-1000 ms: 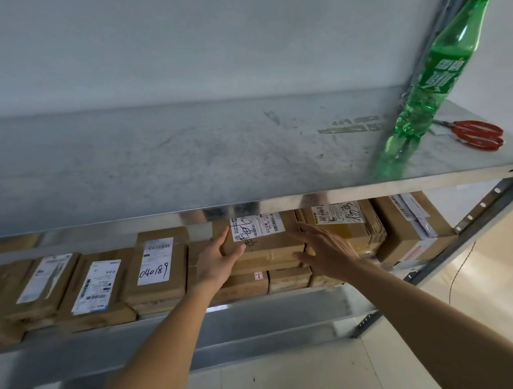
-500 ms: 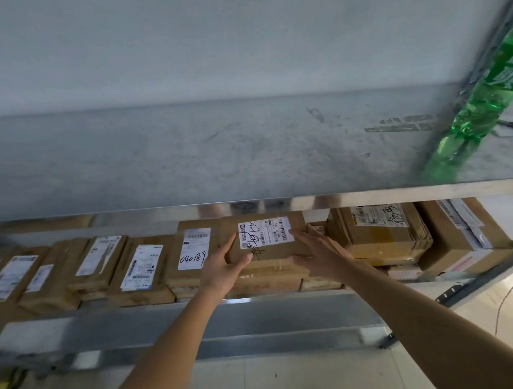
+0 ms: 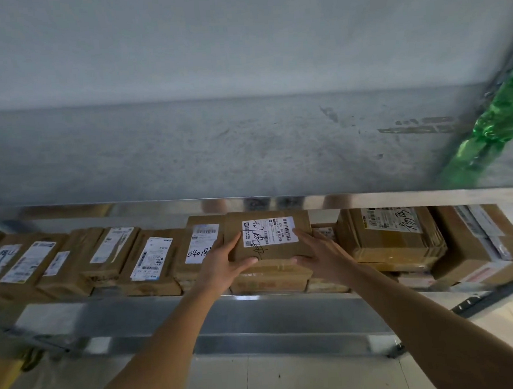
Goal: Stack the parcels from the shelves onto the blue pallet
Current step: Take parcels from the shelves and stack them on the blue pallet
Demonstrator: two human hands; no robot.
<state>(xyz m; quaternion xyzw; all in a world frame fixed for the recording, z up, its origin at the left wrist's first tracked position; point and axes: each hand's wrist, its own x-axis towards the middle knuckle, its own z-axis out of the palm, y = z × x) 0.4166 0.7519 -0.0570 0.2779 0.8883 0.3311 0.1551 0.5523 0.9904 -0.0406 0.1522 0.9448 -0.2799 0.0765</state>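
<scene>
Cardboard parcel (image 3: 268, 238), brown with a white barcode label and black handwriting, sits at centre frame on the lower shelf (image 3: 256, 314), top of a short stack. Left hand (image 3: 223, 264) grips its 9 o'clock edge, thumb laid across the near top, fingers curled along the side. Right hand (image 3: 320, 255) holds the 3 o'clock edge, fingers spread over the label corner, thumb at the near edge. Cannot tell whether the parcel is lifted clear of the box beneath.

From 9 o'clock of the held parcel: row of labelled parcels (image 3: 151, 261), nearest one marked "0401" by hand. At 3 o'clock: larger taped box (image 3: 393, 237), then another box (image 3: 480, 240) at the shelf end. Upper metal shelf (image 3: 216, 154) above at 12 o'clock; green plastic bottle (image 3: 491, 131), blurred, at its 3 o'clock end. Pale tiled floor (image 3: 290, 378) at 6 o'clock.
</scene>
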